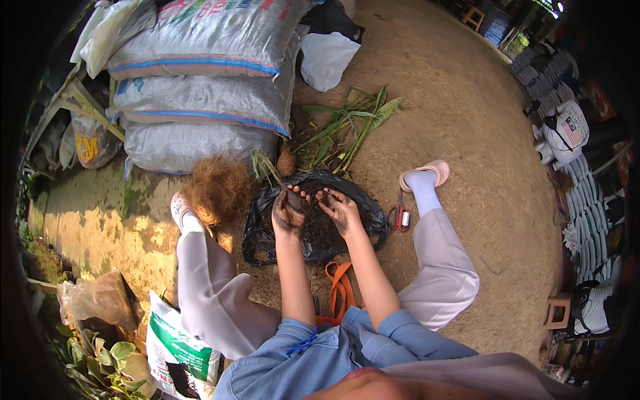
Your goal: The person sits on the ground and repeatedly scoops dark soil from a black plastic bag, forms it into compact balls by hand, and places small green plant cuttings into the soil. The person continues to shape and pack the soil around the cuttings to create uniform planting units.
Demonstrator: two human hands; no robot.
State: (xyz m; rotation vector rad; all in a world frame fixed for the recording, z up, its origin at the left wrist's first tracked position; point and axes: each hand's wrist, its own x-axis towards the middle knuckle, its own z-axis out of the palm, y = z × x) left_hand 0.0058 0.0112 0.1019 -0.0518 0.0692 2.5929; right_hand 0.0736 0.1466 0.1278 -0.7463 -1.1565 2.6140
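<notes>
My left hand [289,212], dirty with soil, is curled round the dark base of a seedling [268,167] whose pale green leaves lean up and left. Just beside it my right hand [338,208] has its curled fingers on dark soil. Both are over an open black plastic bag [260,250] holding loose soil [317,237]. A mound of brown coconut fibre [213,190] lies to the left, and a brown oval object [286,159] sits behind the seedling. Red-handled scissors and a small white cylinder [403,219] lie right of the bag.
Stacked grey sacks [200,100] stand behind, beside cut leaves [353,127]. An orange strap [340,293] lies between my legs. An open green-and-white sack [181,340] and potted plants [113,367] are at lower left. Stacked items [583,227] and a low stool [557,311] line the right.
</notes>
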